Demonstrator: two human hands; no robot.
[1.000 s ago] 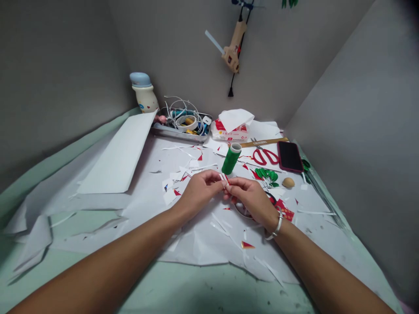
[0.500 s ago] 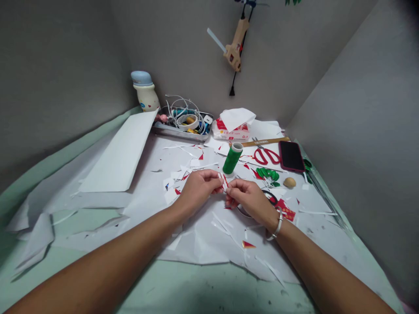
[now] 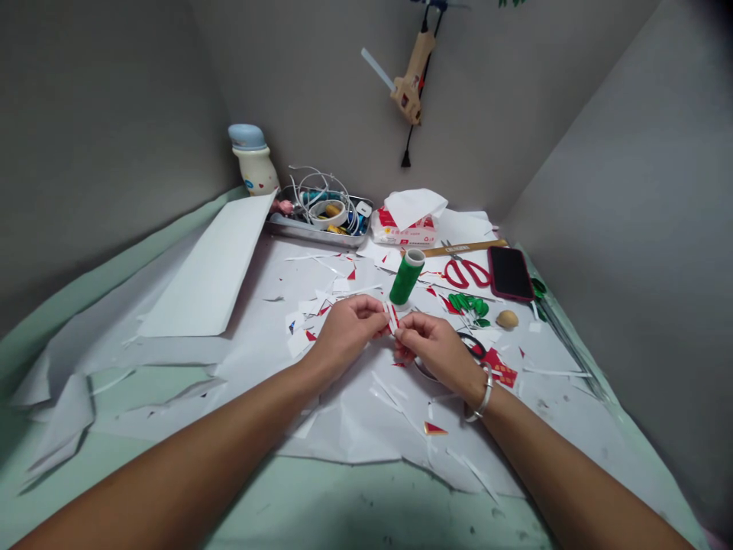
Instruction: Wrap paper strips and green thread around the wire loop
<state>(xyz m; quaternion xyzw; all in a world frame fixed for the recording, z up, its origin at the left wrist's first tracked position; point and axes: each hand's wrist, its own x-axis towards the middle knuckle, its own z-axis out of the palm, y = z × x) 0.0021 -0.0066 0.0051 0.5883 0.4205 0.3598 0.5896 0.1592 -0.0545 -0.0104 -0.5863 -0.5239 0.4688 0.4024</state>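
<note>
Between my fingertips is a small red and white paper piece [image 3: 392, 318] with narrow stripes. My left hand [image 3: 356, 325] pinches its left side, and my right hand [image 3: 431, 344] closes on its lower right side. A spool of green thread [image 3: 405, 279] stands upright just behind the paper. Under my right hand lies a pair of scissors with black handles [image 3: 474, 345], mostly hidden. Beside it is a red paper scrap [image 3: 501, 368]. White and red paper offcuts [image 3: 309, 321] are scattered left of my left hand.
Farther back are a metal tray [image 3: 314, 233] of supplies, a tissue pack [image 3: 404, 228], red-handled scissors [image 3: 466, 273], a wooden ruler [image 3: 458, 250] and a phone [image 3: 508, 273]. A white board [image 3: 211, 267] leans at left. A glue gun [image 3: 411, 84] hangs on the wall.
My hands hold nearly the same place. The paper piece has turned slightly between my fingers, so more of its red and white stripes shows.
</note>
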